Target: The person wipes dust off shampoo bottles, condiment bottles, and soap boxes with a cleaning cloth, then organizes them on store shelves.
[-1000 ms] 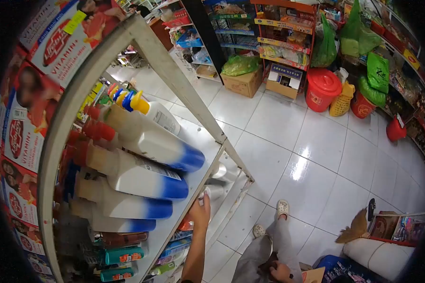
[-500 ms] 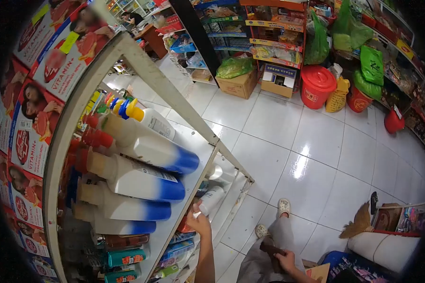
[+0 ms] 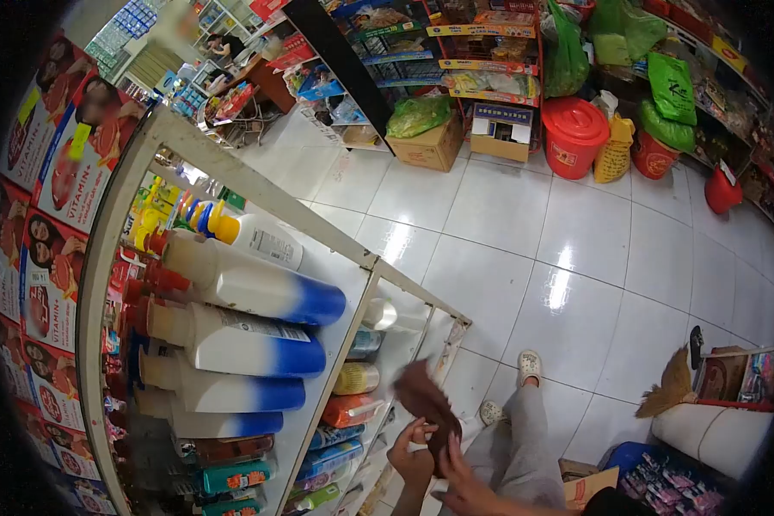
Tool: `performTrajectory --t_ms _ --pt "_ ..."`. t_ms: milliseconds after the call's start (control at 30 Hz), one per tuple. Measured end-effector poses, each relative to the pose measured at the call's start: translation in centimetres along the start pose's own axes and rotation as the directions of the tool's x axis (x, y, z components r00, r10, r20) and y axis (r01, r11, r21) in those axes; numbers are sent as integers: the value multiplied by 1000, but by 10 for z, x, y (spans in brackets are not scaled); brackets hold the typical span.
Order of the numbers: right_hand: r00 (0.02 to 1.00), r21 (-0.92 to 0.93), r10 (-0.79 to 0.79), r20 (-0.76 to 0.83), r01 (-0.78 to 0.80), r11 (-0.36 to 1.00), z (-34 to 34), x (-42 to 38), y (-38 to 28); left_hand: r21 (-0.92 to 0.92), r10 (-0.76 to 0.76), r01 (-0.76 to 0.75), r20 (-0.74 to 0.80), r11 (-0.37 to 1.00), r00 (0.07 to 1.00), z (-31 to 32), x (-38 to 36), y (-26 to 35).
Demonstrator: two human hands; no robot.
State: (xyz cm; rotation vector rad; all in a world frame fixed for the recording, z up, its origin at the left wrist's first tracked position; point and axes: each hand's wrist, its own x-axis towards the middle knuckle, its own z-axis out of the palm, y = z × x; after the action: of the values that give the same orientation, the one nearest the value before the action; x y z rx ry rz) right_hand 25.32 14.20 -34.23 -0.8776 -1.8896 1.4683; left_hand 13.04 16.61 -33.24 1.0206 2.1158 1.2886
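Observation:
A dark brown cloth (image 3: 426, 394) hangs in front of the lower shelf, its upper end flared out. My left hand (image 3: 411, 454) has its fingers closed on the cloth's left side. On the lower part of the cloth, my right hand (image 3: 469, 483) is wrapped round it from the right. Just left of the hands, the lower shelf holds an orange bottle (image 3: 351, 410), a yellowish container (image 3: 357, 378) and several blue packs (image 3: 331, 460). On the shelf above stand white-and-blue bottles (image 3: 254, 340) with pump or cap tops.
The shelf's metal frame (image 3: 258, 193) slants across the left, beside stacked soap boxes (image 3: 70, 185). White floor tiles (image 3: 490, 258) spread ahead. Across the aisle are a cardboard box (image 3: 426, 148), a red lidded bucket (image 3: 574, 138) and a yellow sack (image 3: 613, 153). A broom (image 3: 667, 384) lies at right.
My left hand has come away from a white bottle on the lower shelf and now grips the cloth. My right hand has brought the cloth up and left from beside my leg.

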Motion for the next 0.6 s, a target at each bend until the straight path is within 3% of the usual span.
performTrajectory --t_ms 33,133,167,233,300,333,367,433,533,600 --pt "995 -55 -53 83 58 997 1 -6 -7 3 2 -2 11 1000 1000 -1 -3 11" --pt "922 227 138 -362 -57 972 -25 -2 -28 -146 18 -1 117 989 993 -5 -22 7" --pt "966 181 137 -218 -98 979 -33 -5 -15 62 31 -44 204 997 979 -8 -29 6" --pt "988 68 137 72 -142 988 -53 -10 32 -79 160 -143 290 987 944 -5 -40 18" --pt "999 -119 53 6 -52 992 -57 5 49 -76 198 -182 374 980 906 0 -56 16" --pt "1000 -81 -3 20 4 997 -65 14 55 -313 541 -458 274 832 795 11 -44 25" --pt "999 -89 9 45 -5 996 -72 18 57 -436 544 -387 329 812 772 11 -41 28" --pt "994 -103 46 98 -35 994 -82 19 52 -244 393 -314 435 918 810 13 -31 57" --pt "988 -6 154 16 -154 988 -80 20 30 -150 379 -350 263 924 887 30 -20 48" --pt "984 104 176 34 -178 978 -91 20 7 -125 277 -250 312 960 909 34 -12 53"
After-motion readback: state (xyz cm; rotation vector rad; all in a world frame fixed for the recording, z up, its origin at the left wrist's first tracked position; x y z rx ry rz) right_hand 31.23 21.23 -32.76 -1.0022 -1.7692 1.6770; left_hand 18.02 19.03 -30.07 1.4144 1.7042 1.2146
